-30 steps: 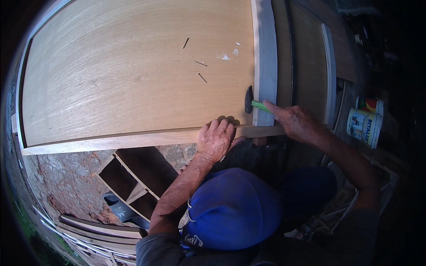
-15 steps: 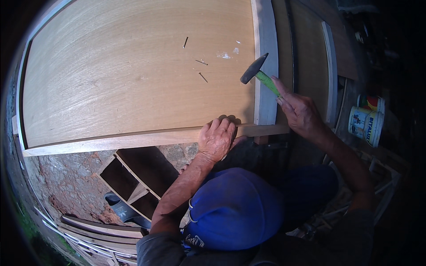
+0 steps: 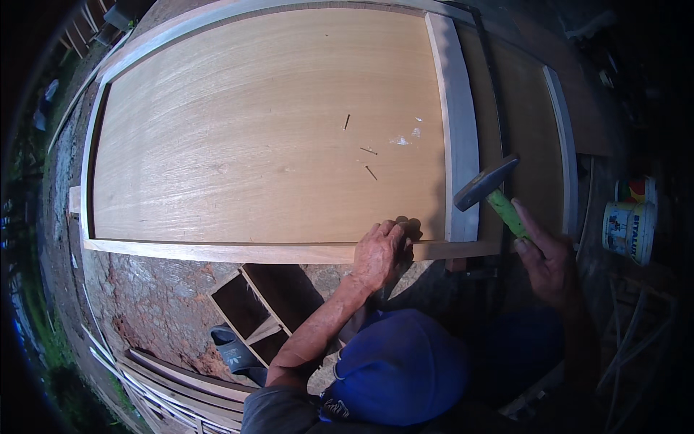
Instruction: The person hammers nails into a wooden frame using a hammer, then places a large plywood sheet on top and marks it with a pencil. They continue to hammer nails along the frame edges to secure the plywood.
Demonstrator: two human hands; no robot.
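One wooden panel (image 3: pixel 238 152) lies flat, framed by pale strips. Two hands are at work on its near right part. The left hand (image 3: pixel 377 254) rests on the panel's near strip (image 3: pixel 217 252), fingers bent over it; whether they pinch anything beneath, I cannot tell. The right hand (image 3: pixel 546 260) is closed around the green handle of one hammer (image 3: pixel 507 211), its dark head raised over the panel's right part.

Three nails (image 3: pixel 371 173) lie apart from one another on the panel, away from its near strip, and a few white marks (image 3: pixel 400 141) show to their right. One wide crossbar (image 3: pixel 461 130) crosses the panel toward its right side, with one thin dark bar (image 3: pixel 497 108) beyond it.

Two tubs (image 3: pixel 627 233) stand close together to the right of the panel. On the panel's near side are one blue cap (image 3: pixel 401 369), one crate (image 3: pixel 262 330), one dark shoe (image 3: pixel 235 351) and several boards (image 3: pixel 191 376), too overlapped to count.
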